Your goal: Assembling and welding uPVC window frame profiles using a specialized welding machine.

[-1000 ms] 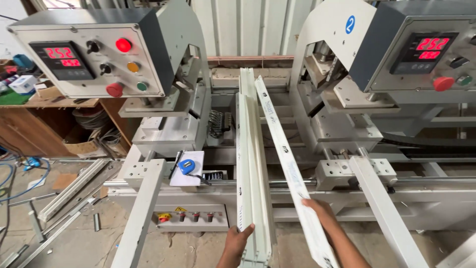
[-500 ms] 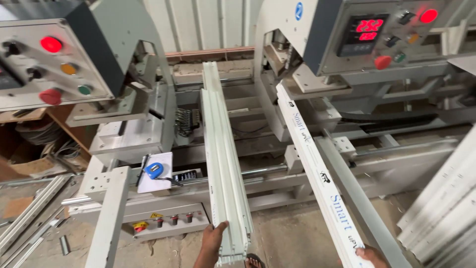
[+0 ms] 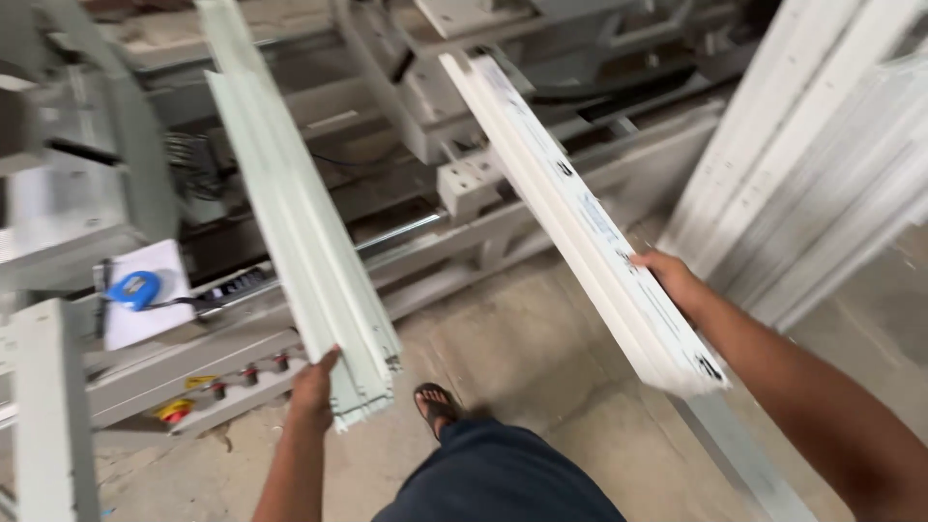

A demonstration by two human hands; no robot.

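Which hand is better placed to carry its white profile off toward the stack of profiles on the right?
Right, probably. The right hand grips the right profile beside the stacked profiles; the left hand holds the left profile farther away.

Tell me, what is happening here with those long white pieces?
A person is handling two long white plastic profiles beside a grey metal machine. The left hand grips the near end of the left profile, which lies along the machine. The right hand holds the right profile by its side, its near end out over the concrete floor. More profiles lean at right.
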